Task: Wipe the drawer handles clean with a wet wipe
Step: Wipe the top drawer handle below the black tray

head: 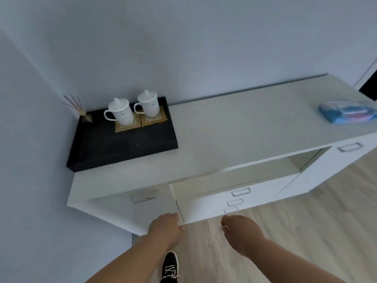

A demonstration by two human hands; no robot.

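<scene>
A pale desk [234, 129] carries a black tray [126, 152] at its left end, holding two lidded white mugs [120, 112] on woven coasters. A blue wet wipe pack [346, 114] lies at the right end. Three metal drawer handles [240, 192] are stacked on the drawer fronts below. The left hand [166, 226] and right hand [240, 229] hang loosely curled near the lowest handle; whether either holds a wipe cannot be told.

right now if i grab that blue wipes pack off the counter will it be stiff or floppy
Probably floppy: the wipes pack looks like soft, crinkled plastic lying flat on the counter. Likely light, and unlikely to roll. Its glossy film may be a bit slippery.
</scene>
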